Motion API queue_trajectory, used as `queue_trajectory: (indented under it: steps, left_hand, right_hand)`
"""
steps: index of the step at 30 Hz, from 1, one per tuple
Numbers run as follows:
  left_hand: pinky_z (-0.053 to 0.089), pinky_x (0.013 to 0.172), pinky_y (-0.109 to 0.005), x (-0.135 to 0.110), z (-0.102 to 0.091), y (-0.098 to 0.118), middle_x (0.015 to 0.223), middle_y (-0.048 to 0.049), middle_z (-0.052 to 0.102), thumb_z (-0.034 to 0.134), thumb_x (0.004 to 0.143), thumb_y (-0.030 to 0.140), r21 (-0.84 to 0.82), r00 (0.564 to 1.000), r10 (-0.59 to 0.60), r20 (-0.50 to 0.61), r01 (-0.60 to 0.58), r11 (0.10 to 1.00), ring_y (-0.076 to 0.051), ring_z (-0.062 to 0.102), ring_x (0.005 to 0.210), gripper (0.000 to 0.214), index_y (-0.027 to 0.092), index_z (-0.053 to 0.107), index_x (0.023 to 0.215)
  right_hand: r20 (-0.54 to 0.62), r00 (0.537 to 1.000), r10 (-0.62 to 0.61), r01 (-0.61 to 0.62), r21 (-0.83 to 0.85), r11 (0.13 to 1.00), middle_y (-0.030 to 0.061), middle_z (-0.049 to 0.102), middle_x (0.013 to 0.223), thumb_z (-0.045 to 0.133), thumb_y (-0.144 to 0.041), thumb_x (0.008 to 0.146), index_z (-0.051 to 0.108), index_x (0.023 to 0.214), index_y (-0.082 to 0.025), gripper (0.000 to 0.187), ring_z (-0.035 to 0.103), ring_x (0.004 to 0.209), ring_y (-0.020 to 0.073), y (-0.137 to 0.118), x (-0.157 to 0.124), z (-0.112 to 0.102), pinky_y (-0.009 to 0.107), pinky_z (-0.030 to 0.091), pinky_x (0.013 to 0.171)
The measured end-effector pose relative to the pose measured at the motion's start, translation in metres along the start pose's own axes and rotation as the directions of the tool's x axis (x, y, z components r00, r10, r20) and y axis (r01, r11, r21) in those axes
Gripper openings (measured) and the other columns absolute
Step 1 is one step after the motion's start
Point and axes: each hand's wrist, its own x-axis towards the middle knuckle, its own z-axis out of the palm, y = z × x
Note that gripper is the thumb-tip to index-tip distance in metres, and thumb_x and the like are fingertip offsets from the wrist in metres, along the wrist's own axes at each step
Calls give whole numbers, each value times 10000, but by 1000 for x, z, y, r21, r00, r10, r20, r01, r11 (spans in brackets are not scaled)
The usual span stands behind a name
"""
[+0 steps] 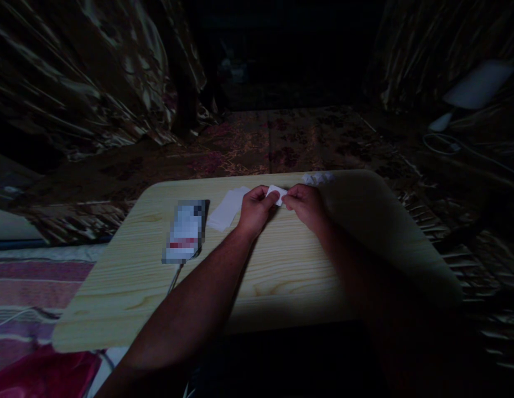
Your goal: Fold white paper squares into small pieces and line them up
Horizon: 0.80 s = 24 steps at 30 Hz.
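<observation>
Between my two hands, just above the wooden table (281,260), is a small piece of white paper (276,194). My left hand (257,209) is closed on its left side, with the thumb lying over the paper. The fingers of my right hand (305,204) pinch its right edge. Behind and left of my left hand lie several flat white paper sheets (227,210), overlapping one another. Beyond my right hand, a few small folded white paper pieces (318,178) sit by the table's far edge. Dim light hides the finer folds.
A phone-like device (184,232), its screen blurred out, lies on the left with a cable (174,278) running toward me. A white lamp (476,88) stands at the far right. Patterned cloth (248,143) spreads behind the table; striped bedding (32,293) is at left.
</observation>
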Motion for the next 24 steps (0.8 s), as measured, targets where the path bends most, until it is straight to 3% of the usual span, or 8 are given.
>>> queue_trajectory:
  steps: [7,12,15,24]
  left_hand:
    - [393,550,-227,4,-2,0,578,21,590,763,652,251,-136,998,-60,-13,58,989,-93,512,538,185,159,604,632]
    - [395,552,-237,5,-3,-2,570,19,581,745,648,220,-156,998,-68,-1,67,986,-105,529,543,151,156,610,631]
    - [392,554,-241,5,-4,-3,568,17,581,740,649,212,-154,997,-66,26,69,986,-102,521,535,143,154,611,629]
    - [386,528,-242,4,-4,-1,555,18,579,737,624,235,-82,994,-104,15,105,991,-98,507,502,152,159,605,619]
  right_hand:
    - [34,999,-17,11,161,987,-37,619,601,680,-303,676,609,804,-194,183,544,538,116,6,1,6,255,427,540]
    - [44,996,-81,69,235,970,-14,686,795,709,-274,691,633,951,-210,278,624,649,127,11,4,5,243,493,553]
    - [102,988,-119,94,218,971,0,705,849,703,-279,718,655,930,-212,227,649,717,137,13,3,3,239,508,573]
    - [160,983,-92,71,130,989,-5,694,708,696,-332,730,664,821,-201,163,627,626,129,9,4,-2,265,530,598]
